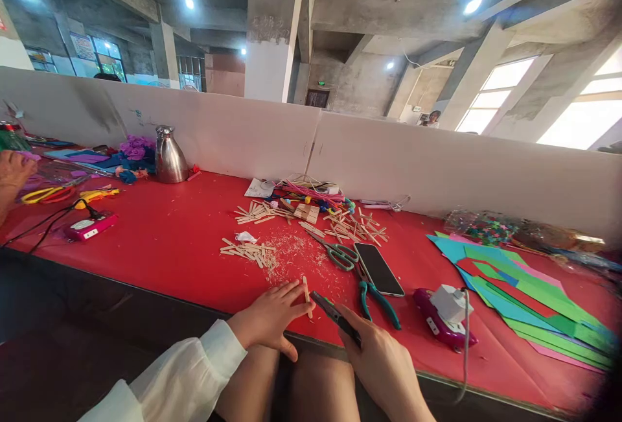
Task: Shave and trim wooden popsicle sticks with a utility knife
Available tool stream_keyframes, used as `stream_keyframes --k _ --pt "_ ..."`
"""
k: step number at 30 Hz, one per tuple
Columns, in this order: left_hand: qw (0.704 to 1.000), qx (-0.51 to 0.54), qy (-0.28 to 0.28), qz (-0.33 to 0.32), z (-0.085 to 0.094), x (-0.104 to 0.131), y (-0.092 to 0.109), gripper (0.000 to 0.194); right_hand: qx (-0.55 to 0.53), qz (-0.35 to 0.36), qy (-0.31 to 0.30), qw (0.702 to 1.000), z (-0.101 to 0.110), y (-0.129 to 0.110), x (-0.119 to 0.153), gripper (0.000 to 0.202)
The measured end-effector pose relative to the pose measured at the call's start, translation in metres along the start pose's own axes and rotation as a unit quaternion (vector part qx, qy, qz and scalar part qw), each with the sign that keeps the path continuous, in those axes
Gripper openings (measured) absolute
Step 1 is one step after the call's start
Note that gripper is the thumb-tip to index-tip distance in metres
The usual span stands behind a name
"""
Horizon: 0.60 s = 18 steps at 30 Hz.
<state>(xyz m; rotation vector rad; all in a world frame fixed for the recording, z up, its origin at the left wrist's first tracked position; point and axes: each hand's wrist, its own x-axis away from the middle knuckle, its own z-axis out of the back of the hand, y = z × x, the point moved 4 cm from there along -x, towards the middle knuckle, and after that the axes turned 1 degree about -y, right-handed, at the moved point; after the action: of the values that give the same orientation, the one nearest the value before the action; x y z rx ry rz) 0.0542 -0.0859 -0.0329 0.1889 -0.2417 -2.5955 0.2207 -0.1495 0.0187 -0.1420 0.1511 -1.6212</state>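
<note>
Watching remotely, I log the left hand (267, 316) pinning a wooden craft stick (306, 286) near the red table's (184, 247) front edge, right hand (381, 352) clenched round a utility knife (326, 306); shavings (287, 250) suggest cutting partway along, finished count among piled sticks (245, 252) unclear.
</note>
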Motion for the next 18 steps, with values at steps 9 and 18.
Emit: stream_keyframes --k 9,18 --pt "0.998 -0.050 0.043 0.016 -0.009 0.000 -0.001 0.084 0.012 0.002 0.019 1.000 0.006 -0.009 0.003 0.039" --pt "0.996 -0.071 0.054 0.004 -0.012 -0.001 -0.002 0.084 0.040 0.008 -0.024 0.999 0.009 -0.016 0.001 0.042"
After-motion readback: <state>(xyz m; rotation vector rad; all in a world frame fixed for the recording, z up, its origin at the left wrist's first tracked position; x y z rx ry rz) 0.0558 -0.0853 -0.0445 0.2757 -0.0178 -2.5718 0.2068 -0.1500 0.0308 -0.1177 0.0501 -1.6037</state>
